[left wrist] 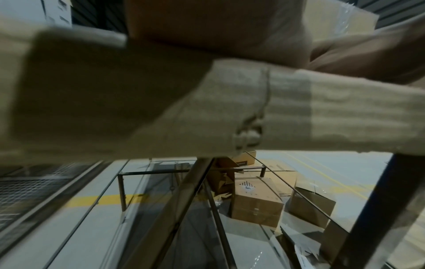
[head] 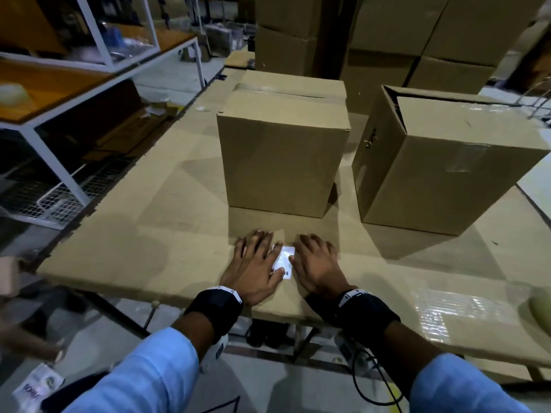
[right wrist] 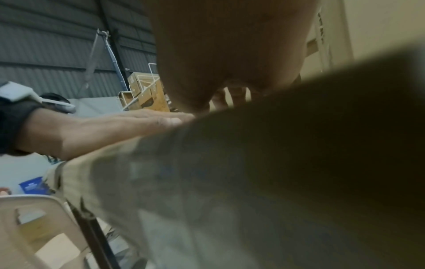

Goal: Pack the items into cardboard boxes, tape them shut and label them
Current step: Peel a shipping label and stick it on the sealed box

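Step in hand: labelling, by my judgement; a small white rectangular printed label (head: 283, 261) lies flat on the cardboard-covered brown worktable (head: 143, 222), near its near edge, not yet on any carton.
Left hand (head: 256, 263): laid flat, fingers straight and spread, the forefinger and thumb side resting on the label's left edge; it grips nothing. The right wrist view confirms the hand lies flat on the surface.
Right hand (head: 317, 265): also flat, fingers straight, its thumb side touching the label's right edge; nothing is gripped.
Label condition: barcode print shows at the near end; whether a backing sheet is present cannot be told.
Taped carton: a tall brown cardboard box sealed with clear tape along its top seam (head: 283, 156) stands just beyond the hands, centre of the table; it looks the likely target.
Second carton: a similar brown cardboard box with a flap standing open (head: 441, 162) stands to the right, apart from the first.
Recommended method: lift one corner of the label with a fingertip without creasing the barcode, carry it flat, set it square on a plain face clear of the tape, then smooth from centre outward.
Risk: a folded corner or wrinkled barcode.
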`<state>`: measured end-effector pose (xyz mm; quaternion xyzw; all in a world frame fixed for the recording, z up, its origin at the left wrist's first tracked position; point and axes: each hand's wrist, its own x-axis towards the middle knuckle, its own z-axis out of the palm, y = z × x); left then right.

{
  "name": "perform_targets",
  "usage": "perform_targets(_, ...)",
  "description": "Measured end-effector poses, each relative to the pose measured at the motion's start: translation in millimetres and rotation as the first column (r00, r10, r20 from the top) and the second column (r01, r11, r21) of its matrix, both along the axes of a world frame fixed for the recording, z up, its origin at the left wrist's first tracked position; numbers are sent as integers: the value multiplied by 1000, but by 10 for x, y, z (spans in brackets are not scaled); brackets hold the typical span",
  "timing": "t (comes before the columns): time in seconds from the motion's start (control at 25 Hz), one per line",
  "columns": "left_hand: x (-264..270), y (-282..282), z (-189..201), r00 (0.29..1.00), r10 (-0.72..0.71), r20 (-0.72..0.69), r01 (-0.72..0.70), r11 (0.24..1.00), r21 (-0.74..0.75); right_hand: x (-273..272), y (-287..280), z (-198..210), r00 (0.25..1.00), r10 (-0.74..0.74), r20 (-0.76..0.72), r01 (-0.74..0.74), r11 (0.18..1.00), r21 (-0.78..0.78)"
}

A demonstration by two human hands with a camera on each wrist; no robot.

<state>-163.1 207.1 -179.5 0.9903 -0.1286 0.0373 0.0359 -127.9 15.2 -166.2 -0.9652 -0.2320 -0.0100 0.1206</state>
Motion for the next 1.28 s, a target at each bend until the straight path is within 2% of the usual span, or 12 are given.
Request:
perform_targets(0.16, -4, 0, -7, 999, -8, 45, 9, 1000, -28, 50, 24, -17, 1000, -27, -5, 27, 999, 41)
perform_targets(0.32, -39, 0, -3, 997, -28, 69, 32, 998, -54, 81, 101, -33, 998, -65, -3, 65, 985, 161)
perform_targets(0.44, -26, 8, 34, 999, -35, 36, 39, 994, -101, 106, 155, -16, 996, -83, -27, 87, 965, 247)
perform_targets(0.56, 19, 67, 58, 996, 32, 84, -5, 954, -301, 132, 197, 67, 991, -96, -92, 119, 949, 291)
perform_targets(0.64, 112, 99, 107, 987, 47, 153, 20, 913, -408, 117, 182, 214, 990, -104, -96, 130, 937, 325)
perform_targets(0.84, 299, 131, 519, 949, -34, 313, 193, 849, -493, -69, 185, 679, 995, -72, 70, 33, 890, 455)
perform_targets(1.0, 204, 126, 759, 910, -47, 412, 266, 829, -493, -158, 245, 870, 988, -104, 115, 35, 871, 491)
perform_targets(1.08, 176, 140, 785, 891, -25, 454, 283, 811, -512, -218, 258, 905, 950, -129, 283, -38, 856, 515)
perform_targets(1.16, 176, 147, 803, 909, 22, 417, 261, 749, -608, -268, 241, 914, 885, -130, 448, -135, 849, 512)
perform_targets(1.28, 150, 113, 852, 934, 65, 350, 212, 687, -695, -328, 228, 906, 848, -89, 522, -193, 866, 461)
